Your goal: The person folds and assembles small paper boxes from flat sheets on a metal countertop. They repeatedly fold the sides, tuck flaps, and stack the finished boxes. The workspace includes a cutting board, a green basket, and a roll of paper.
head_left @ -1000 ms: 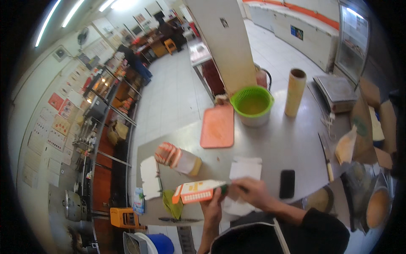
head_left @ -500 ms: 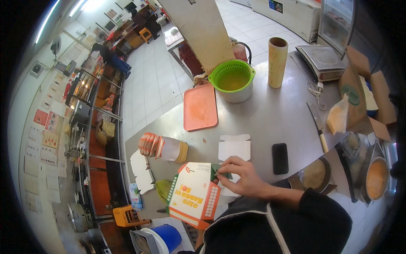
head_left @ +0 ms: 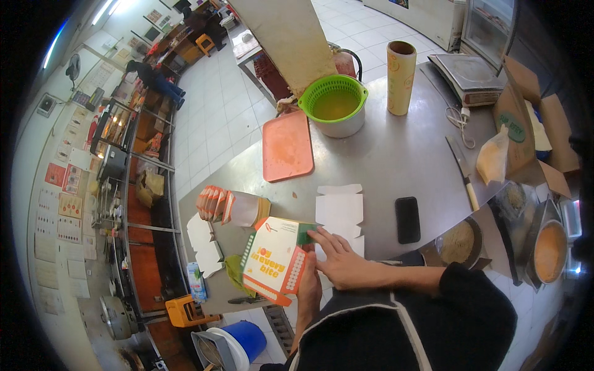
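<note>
A folded cardboard food box [head_left: 263,255], white with orange and green edges, is tilted over the near edge of the steel table. My left hand [head_left: 308,294] comes up from below and grips its near right side; part of that hand is behind the box and my right hand. My right hand [head_left: 341,264] lies against the box's green side with its fingers stretched out. Flat white box blanks [head_left: 339,207] lie just beyond my right hand. To the left of the box are more white blanks [head_left: 204,247] and a stack of orange-and-white folded packaging [head_left: 229,206].
On the steel table [head_left: 371,154] are a pink tray [head_left: 288,147], a green basket in a pot [head_left: 334,102], a film roll [head_left: 401,79], a phone [head_left: 408,220], a knife [head_left: 463,173] and a scale [head_left: 467,77]. Pans of crumbs [head_left: 458,241] stand at the right. A blue bucket [head_left: 247,343] is below.
My right hand has gone from pinching the box's green flap to lying with straight fingers along that side. The box has risen slightly, and more of my left hand shows.
</note>
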`<state>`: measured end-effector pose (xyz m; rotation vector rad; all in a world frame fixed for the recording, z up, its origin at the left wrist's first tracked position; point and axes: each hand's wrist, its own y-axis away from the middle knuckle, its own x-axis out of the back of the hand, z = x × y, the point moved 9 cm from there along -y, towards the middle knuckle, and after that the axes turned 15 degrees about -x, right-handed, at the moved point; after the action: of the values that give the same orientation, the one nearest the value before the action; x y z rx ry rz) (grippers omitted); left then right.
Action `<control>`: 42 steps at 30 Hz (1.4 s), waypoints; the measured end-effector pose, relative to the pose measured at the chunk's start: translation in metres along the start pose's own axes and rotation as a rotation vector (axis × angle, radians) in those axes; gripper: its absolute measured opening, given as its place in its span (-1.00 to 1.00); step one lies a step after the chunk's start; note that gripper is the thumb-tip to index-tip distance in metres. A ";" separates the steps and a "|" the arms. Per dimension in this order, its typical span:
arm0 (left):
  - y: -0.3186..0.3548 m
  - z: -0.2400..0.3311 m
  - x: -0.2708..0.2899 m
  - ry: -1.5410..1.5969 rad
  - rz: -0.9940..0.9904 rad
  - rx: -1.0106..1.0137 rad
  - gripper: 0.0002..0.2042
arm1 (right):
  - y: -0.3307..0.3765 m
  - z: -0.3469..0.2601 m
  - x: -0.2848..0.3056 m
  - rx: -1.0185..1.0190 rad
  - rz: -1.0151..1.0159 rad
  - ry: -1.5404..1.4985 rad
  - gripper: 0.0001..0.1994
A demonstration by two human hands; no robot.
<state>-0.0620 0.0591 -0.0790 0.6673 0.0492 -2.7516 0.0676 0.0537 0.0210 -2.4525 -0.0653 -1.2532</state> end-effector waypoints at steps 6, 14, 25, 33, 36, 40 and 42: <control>-0.013 0.026 -0.016 -0.689 -0.260 -0.430 -0.70 | -0.013 0.041 -0.004 -0.213 -0.379 -0.564 -0.57; 0.014 0.019 -0.070 -0.683 -0.720 -0.448 -0.53 | -0.015 0.079 -0.006 -0.674 -0.256 -0.708 -0.41; -0.021 0.067 -0.029 -0.303 -0.187 -0.143 -0.74 | -0.024 0.047 0.019 -0.229 -0.097 -0.502 -0.66; -0.013 0.039 -0.029 -0.002 -0.062 -0.156 -0.78 | -0.026 0.049 0.043 -0.441 -0.014 -0.982 -0.78; -0.012 0.042 -0.027 -0.053 -0.102 -0.256 -0.84 | -0.027 0.046 0.042 -0.462 -0.012 -0.968 -0.76; -0.008 0.052 -0.028 -0.165 -0.178 -0.369 -0.86 | -0.028 0.044 0.044 -0.415 0.013 -0.980 -0.77; -0.006 0.056 -0.028 -0.184 -0.185 -0.405 -0.85 | -0.029 0.042 0.043 -0.399 0.002 -0.972 -0.77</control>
<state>-0.0651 0.0675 -0.0167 0.3111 0.6362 -2.8333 0.1197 0.0899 0.0415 -3.1610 -0.0739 0.0474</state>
